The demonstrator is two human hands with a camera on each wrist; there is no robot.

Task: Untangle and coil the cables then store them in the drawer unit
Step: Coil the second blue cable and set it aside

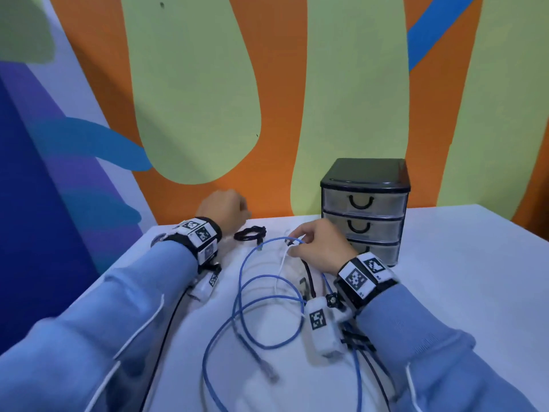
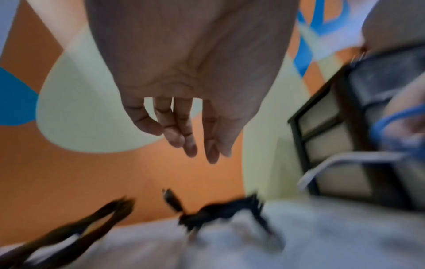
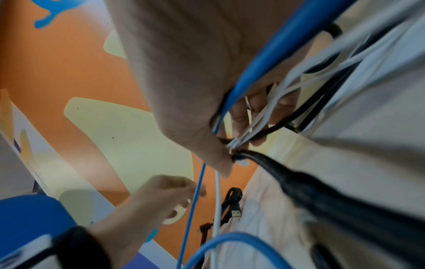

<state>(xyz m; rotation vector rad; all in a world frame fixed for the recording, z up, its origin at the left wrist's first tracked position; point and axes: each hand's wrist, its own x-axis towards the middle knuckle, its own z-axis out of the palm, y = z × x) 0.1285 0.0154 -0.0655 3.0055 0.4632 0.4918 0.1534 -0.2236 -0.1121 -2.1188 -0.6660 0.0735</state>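
Note:
A tangle of blue cable (image 1: 261, 295), white cable (image 1: 282, 263) and black cable (image 1: 309, 278) lies on the white table (image 1: 445, 292). My right hand (image 1: 297, 242) pinches the blue, white and black strands together and lifts them slightly; the right wrist view shows that grip (image 3: 232, 151) on the bundle. A small coiled black cable (image 1: 249, 234) lies apart near the wall. My left hand (image 1: 234, 209) hovers just above the black coil (image 2: 218, 213), with its relaxed fingers (image 2: 188, 145) holding nothing. The black drawer unit (image 1: 365, 209) stands right of my hands, its three drawers closed.
A painted orange and green wall (image 1: 208, 114) rises directly behind the table. The table's left edge (image 1: 127, 263) runs diagonally beside my left arm. Bare tabletop extends to the right of the drawer unit (image 1: 475, 248).

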